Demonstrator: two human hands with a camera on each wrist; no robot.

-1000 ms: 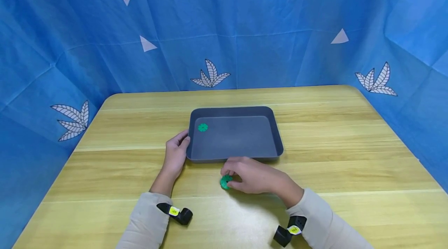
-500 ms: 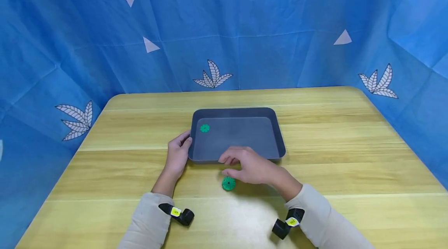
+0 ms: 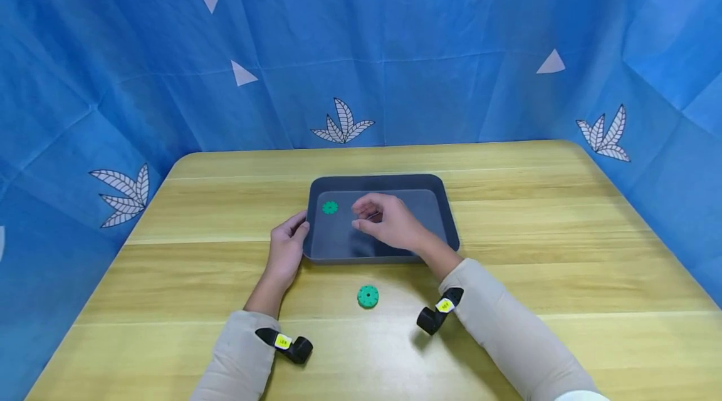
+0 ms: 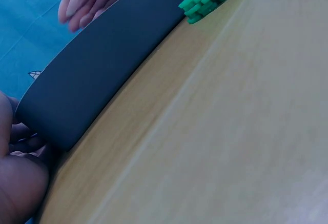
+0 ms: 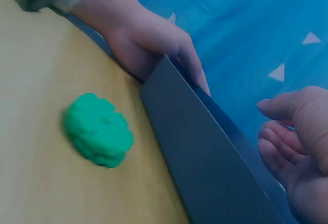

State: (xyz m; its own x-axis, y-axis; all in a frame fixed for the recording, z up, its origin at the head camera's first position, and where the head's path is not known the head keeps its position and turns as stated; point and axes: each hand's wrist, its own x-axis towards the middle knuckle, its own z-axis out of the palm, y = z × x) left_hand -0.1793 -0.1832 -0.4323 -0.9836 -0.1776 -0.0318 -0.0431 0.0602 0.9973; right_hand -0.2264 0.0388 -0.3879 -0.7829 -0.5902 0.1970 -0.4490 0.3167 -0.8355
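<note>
Seen from the head, the tray (image 3: 383, 182) is steadied by the left hand (image 3: 286, 244), curled on its corner; the right hand (image 3: 383, 220) hovers above, loosely curled, holding nothing visible. Wrist views show the green disc stack (image 5: 97, 129) on the surface (image 4: 230, 131), beside the tray.
</note>
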